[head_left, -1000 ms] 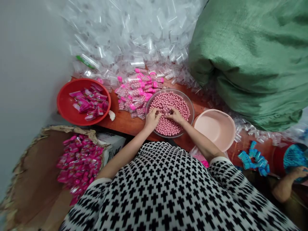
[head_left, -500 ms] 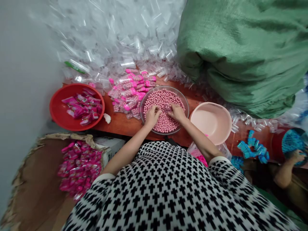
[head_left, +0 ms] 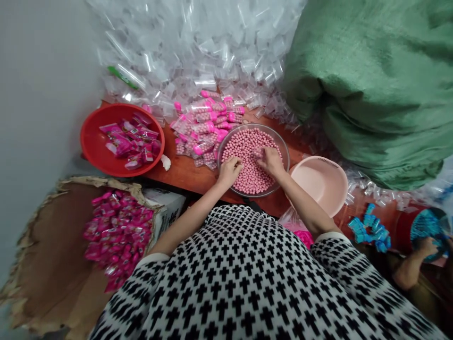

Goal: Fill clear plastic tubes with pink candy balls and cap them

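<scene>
Pink round beads (head_left: pixel 253 177) fill a clear round bowl (head_left: pixel 287 153) on the reddish table in front of me. My left hand (head_left: pixel 230 172) is over the left side of the beads, its thumb and fingers brought together; what is between them is too small to make out. On the bowl's right side, my right hand (head_left: pixel 272 162) has its fingers curled around a small clear plastic tube (head_left: pixel 259 153), partly hidden by the fingers. Left of the bowl lies a heap of clear tubes with pink caps (head_left: pixel 208 127), filled with similar beads.
A red basin (head_left: pixel 87 148) with pink packets stands left, above a cardboard box (head_left: pixel 46 264) of more packets. Empty clear tubes (head_left: pixel 170 52) pile up behind. A pale pink basin (head_left: pixel 336 182) and green sack (head_left: pixel 371 94) are right. Another person's hand (head_left: pixel 426 248) works near blue pieces.
The camera view has shifted, so the table's contents appear farther right. My hands have moved slightly apart over the beads, the left one toward the bowl's left rim.
</scene>
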The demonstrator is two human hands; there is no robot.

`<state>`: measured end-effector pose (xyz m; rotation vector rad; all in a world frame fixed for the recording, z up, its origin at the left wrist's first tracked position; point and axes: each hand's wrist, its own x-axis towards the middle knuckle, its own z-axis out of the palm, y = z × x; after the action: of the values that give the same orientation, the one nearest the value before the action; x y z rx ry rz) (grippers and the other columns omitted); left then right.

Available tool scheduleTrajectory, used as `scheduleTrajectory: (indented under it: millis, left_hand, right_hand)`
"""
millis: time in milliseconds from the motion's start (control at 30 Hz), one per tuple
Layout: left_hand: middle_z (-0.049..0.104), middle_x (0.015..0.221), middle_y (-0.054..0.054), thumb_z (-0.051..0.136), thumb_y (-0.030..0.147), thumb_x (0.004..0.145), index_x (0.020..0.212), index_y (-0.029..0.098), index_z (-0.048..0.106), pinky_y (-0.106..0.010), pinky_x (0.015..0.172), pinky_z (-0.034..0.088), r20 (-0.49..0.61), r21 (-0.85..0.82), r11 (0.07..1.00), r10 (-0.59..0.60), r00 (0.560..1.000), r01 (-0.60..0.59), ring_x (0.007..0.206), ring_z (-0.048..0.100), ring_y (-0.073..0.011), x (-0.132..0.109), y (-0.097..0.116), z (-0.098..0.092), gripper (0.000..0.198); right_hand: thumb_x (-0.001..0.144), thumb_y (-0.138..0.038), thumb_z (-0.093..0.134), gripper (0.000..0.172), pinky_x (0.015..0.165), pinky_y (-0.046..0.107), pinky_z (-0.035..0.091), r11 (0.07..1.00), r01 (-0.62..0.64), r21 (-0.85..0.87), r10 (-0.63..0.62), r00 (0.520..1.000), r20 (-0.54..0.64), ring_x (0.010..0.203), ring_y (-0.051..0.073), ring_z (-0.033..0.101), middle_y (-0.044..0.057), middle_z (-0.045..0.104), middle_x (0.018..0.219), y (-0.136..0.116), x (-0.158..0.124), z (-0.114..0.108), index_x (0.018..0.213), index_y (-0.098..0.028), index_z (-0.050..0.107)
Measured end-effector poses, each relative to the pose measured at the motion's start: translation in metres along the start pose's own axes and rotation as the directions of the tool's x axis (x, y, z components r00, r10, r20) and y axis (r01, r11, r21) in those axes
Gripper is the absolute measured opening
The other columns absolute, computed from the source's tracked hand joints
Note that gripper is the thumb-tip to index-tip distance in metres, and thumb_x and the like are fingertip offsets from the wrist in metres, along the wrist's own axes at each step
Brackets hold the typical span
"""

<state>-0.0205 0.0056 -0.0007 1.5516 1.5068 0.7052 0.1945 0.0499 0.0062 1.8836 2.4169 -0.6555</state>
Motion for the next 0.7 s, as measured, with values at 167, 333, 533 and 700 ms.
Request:
scheduleTrajectory:
  millis: [167,333,533,700]
  left_hand:
    - [0.069,0.094,-0.004,0.060,0.018,0.082,0.087,0.019,0.065,-0.032,0.084,0.051,-0.062,-0.039,0.999,-0.022,0.998,0.020,0.085,0.064,-0.0181,-0.002,-0.005,-0.009,0.007]
    - [0.069,0.094,-0.004,0.059,0.021,0.083,0.088,0.019,0.065,-0.031,0.084,0.051,-0.109,-0.042,0.999,-0.037,0.993,0.032,0.086,0.064,-0.0178,-0.001,-0.005,-0.017,0.008]
    - [0.068,0.094,-0.005,0.060,0.020,0.084,0.091,0.017,0.065,-0.030,0.081,0.051,-0.111,-0.042,0.999,-0.006,0.994,0.001,0.087,0.064,-0.0179,-0.001,-0.001,-0.017,0.009]
    - [0.068,0.095,-0.005,0.063,0.021,0.082,0.092,0.018,0.064,-0.031,0.083,0.050,0.002,-0.017,0.998,0.063,0.998,-0.063,0.089,0.063,-0.0188,0.002,0.011,0.000,0.010]
  right_hand:
    - [0.095,-0.012,0.021,0.038,0.077,0.039,0.047,0.957,-0.020,-0.288,0.062,0.988,0.138,0.107,0.032,0.047,0.025,0.056,0.108,-0.024,0.000,0.006,0.110,-0.005,0.055]
    - [0.086,-0.009,0.043,0.027,0.086,0.037,0.046,0.985,0.173,-0.011,-0.164,0.952,0.258,0.108,0.028,0.047,0.019,0.058,0.112,-0.044,0.016,0.036,0.110,-0.009,0.054]
    - [0.067,-0.031,0.073,0.062,0.096,0.038,0.044,0.773,-0.002,0.634,-0.045,0.997,0.058,0.105,0.024,0.056,0.010,0.061,0.115,-0.019,0.013,0.044,0.121,-0.013,0.049]
    - [0.061,-0.048,0.081,0.073,0.103,0.038,0.041,0.638,0.010,0.770,-0.014,1.000,-0.002,0.114,0.026,0.055,0.010,0.062,0.121,-0.016,0.003,0.036,0.121,-0.015,0.055]
